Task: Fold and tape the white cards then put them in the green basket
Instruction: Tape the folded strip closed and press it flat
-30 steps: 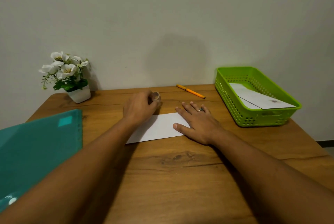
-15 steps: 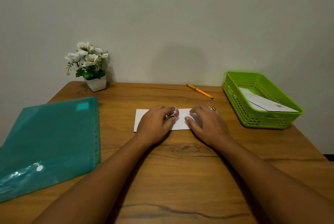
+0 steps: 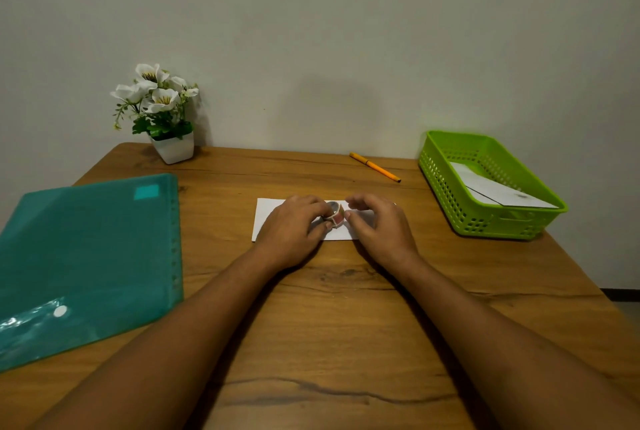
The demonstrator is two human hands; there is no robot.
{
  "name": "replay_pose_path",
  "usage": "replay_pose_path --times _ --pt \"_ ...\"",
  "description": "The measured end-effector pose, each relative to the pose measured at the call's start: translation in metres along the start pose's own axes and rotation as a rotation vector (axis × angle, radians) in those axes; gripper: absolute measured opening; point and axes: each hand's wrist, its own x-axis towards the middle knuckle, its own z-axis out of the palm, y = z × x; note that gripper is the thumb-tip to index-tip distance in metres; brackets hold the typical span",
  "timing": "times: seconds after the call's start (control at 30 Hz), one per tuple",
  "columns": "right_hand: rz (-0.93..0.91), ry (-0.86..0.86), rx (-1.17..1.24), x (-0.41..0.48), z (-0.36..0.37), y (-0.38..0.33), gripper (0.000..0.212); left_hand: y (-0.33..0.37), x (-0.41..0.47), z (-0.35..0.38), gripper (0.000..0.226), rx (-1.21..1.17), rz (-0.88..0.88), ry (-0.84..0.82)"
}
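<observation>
Risks, reading across. The white card point(image 3: 268, 216) lies flat mid-desk, folded to a long strip, partly under both hands, not yet taped. The left hand point(image 3: 291, 232) has its fingers point(image 3: 317, 209) curled round a small tape roll point(image 3: 334, 215), held just above the card. The right hand point(image 3: 379, 227) has its fingers curled, thumb tip against the roll's right edge. Whether it has pinched the free end is too small to tell.

Likely step: peeling off a length of tape. Judged hazards:
- No finger visibly pins the card, so the fold may spring open or the card may slide when tape is pulled.
- Tape may curl back on itself or tear off crooked.
- A piece laid off the seam would leave the flap loose.

Materials, left to right.
- Teal folder point(image 3: 86, 256): glossy translucent plastic, punched holes along its right edge, flat on the desk.
- Plant point(image 3: 157, 100): white flowers, probably artificial, in a squarish white pot point(image 3: 174, 149) at the back.
- Desk point(image 3: 329, 332): wood grain, dark knots, matte.
- Card: thin, stiff, matte white.
- Roll: small ring, reddish print on the tape.
- Orange pen point(image 3: 375, 167): slim, lying at the back, well apart from the hands.
- Green basket point(image 3: 445, 183): rigid lime plastic, perforated walls, at the right. Finished white cards point(image 3: 502, 192) lie slanted inside it.
</observation>
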Motion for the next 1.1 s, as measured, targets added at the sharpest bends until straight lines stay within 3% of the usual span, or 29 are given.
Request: replay_pose_path --times 0.2,1.1 --pt "-0.021 -0.055 0.062 0.0028 0.0009 0.0043 0.016 0.0014 0.0002 -0.0015 0.025 0.005 0.027 -0.006" --pt "0.056 -0.088 0.164 0.0041 0.0002 0.0077 0.009 0.0001 -0.0007 -0.0031 0.024 -0.044 0.042 0.005"
